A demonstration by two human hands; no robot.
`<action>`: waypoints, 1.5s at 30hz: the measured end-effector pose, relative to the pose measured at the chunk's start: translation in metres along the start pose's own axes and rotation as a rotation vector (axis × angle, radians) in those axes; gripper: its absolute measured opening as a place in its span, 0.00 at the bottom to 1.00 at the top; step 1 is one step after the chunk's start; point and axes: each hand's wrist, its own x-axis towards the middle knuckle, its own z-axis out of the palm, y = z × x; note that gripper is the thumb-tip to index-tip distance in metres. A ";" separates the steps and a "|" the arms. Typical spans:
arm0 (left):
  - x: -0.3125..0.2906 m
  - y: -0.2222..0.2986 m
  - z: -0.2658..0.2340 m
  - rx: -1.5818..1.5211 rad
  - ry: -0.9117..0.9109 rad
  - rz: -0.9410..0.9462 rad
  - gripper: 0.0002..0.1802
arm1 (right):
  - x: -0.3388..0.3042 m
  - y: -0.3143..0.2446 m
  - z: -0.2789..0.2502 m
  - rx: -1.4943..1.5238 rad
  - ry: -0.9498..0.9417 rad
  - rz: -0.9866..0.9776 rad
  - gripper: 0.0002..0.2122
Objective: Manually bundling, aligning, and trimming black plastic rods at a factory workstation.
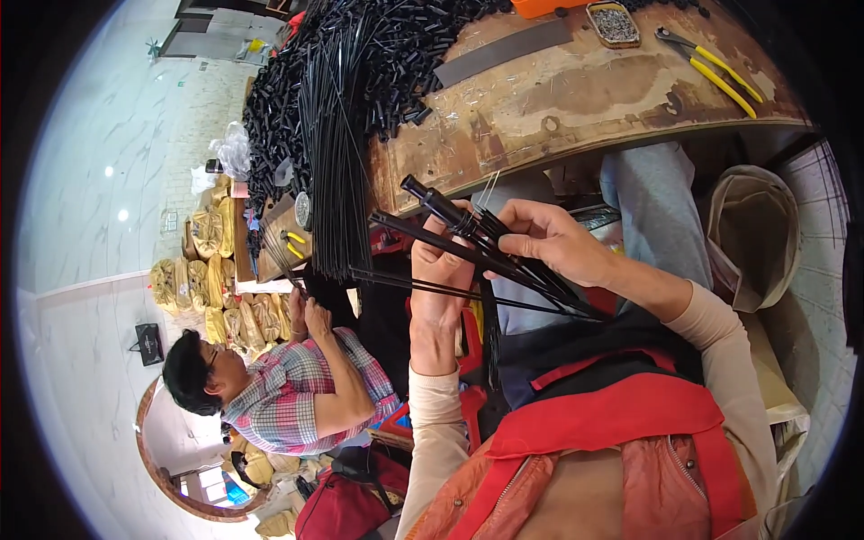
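Between my hands is what looks like a black umbrella frame (450, 216), with a thick collar, a tube and long thin ribs slanting down toward my lap. My left hand (439, 261) is wrapped round it from below, near the collar. On the other side, my right hand (558, 241) has its thumb and fingers closed on the bunched ribs (537, 270) just beyond the collar. A few fine pale wires (489, 191) stick up between the hands. The ends of the ribs lie against my dark apron (594, 355).
A wooden table (540, 108) bears a heap of small black plastic parts (396, 54), a bundle of black rods (333, 153), a dark flat strip (504, 52), a dish of small metal pieces (614, 24) and yellow-handled pliers (720, 76). Another person (297, 387) works at left. A bin (754, 234) stands right.
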 end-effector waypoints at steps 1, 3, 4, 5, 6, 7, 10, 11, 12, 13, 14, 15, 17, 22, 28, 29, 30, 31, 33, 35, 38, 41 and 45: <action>0.001 0.000 0.000 0.000 -0.001 -0.005 0.26 | 0.001 0.000 -0.001 0.019 -0.005 0.014 0.05; 0.002 -0.002 0.002 0.016 0.040 0.013 0.26 | 0.001 0.001 -0.003 0.039 -0.006 0.027 0.05; 0.002 -0.001 0.002 -0.008 -0.003 0.007 0.26 | 0.002 0.001 -0.003 0.060 -0.006 0.032 0.04; 0.002 0.000 0.002 -0.033 -0.046 0.002 0.26 | 0.003 0.001 -0.004 0.079 -0.006 0.037 0.04; 0.002 -0.001 0.000 -0.032 -0.048 0.003 0.26 | 0.004 0.002 -0.005 0.078 -0.007 0.035 0.04; 0.002 -0.003 -0.001 -0.013 -0.018 0.001 0.26 | 0.004 0.005 -0.006 0.095 -0.004 0.038 0.04; 0.003 -0.004 -0.003 -0.010 -0.015 -0.002 0.26 | 0.004 0.005 -0.008 0.125 -0.008 0.050 0.04; 0.003 -0.004 -0.003 -0.025 -0.038 -0.004 0.26 | 0.004 0.005 -0.008 0.140 -0.017 0.060 0.04; 0.003 -0.003 -0.003 -0.024 -0.040 -0.006 0.26 | 0.004 0.006 -0.008 0.141 -0.016 0.058 0.04; 0.002 -0.002 -0.002 -0.026 -0.054 -0.002 0.26 | 0.005 0.007 -0.009 0.148 -0.005 0.063 0.03; 0.002 -0.002 -0.001 -0.028 -0.068 0.002 0.26 | 0.005 0.008 -0.009 0.156 0.006 0.067 0.03; 0.002 -0.001 0.000 -0.025 -0.071 0.001 0.26 | 0.005 0.007 -0.009 0.157 0.007 0.063 0.03; 0.002 0.000 0.002 -0.029 -0.070 0.009 0.26 | 0.005 0.007 -0.009 0.171 0.004 0.075 0.02; 0.001 0.000 -0.003 0.007 -0.058 -0.024 0.25 | 0.005 0.009 -0.011 0.188 0.009 0.094 0.04; 0.001 0.000 -0.003 -0.011 -0.096 -0.035 0.24 | 0.003 0.011 -0.015 0.171 0.001 0.040 0.05; 0.001 0.000 -0.001 -0.002 -0.095 -0.027 0.24 | 0.002 0.010 -0.014 0.187 -0.003 0.049 0.05; 0.001 0.000 0.000 0.006 -0.095 -0.019 0.25 | 0.002 0.008 -0.015 0.190 0.000 0.049 0.05; 0.000 0.000 0.000 0.007 -0.092 -0.022 0.25 | 0.001 0.007 -0.014 0.206 0.008 0.075 0.05; -0.001 0.001 -0.002 -0.001 -0.132 -0.043 0.24 | 0.001 0.008 -0.014 0.225 0.016 0.104 0.04; -0.003 0.001 -0.002 0.012 -0.109 -0.071 0.23 | 0.001 0.008 -0.017 0.231 0.028 0.113 0.04; -0.001 0.002 -0.014 0.025 -0.084 -0.118 0.22 | 0.002 0.007 -0.024 0.414 -0.074 0.236 0.05; 0.009 0.000 -0.009 0.041 0.044 -0.178 0.22 | 0.005 0.009 -0.027 0.424 -0.077 0.293 0.06; 0.023 -0.019 -0.048 -0.209 -0.246 -0.204 0.22 | -0.006 0.010 -0.007 0.374 0.011 0.204 0.06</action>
